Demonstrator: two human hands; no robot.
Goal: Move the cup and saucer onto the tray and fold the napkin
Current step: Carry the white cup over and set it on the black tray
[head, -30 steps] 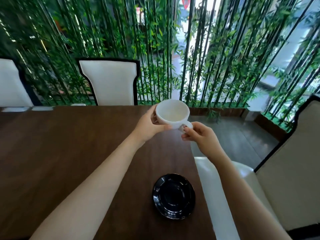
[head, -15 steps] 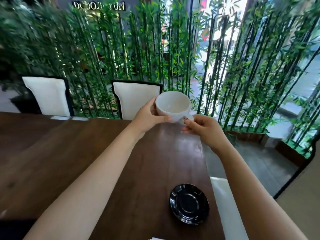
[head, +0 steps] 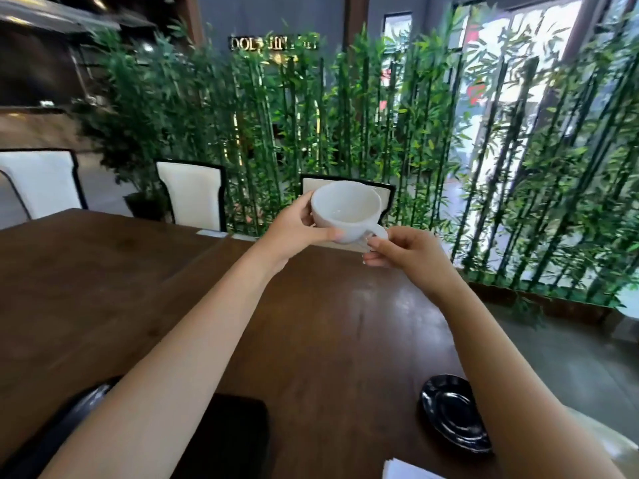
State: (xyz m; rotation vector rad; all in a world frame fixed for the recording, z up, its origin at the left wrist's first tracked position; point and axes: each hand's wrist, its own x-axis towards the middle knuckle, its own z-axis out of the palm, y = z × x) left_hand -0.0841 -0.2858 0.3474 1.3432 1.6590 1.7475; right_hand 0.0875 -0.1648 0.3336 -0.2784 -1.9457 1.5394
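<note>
Both hands are up in front, and the white cup (head: 345,211) is in the air between them, well above the dark wooden table (head: 138,288). The left hand (head: 294,233) wraps the cup's left side, thumb pressed along the lower wall, the other fingers curled round the far side and mostly hidden. The right hand (head: 404,252) comes in from the other side, fingers bunched together and pinching the handle, which pokes out just above its fingertips. The cup tips slightly toward the camera, its empty inside showing. Far below the right fingers, near the table's right edge, the black saucer (head: 449,409) lies flat, partly covered by the right forearm. Just short of it, at the bottom edge, a white corner of the napkin (head: 403,470) peeks in. Low under the left forearm sits a dark tray (head: 238,440), blurred.
</note>
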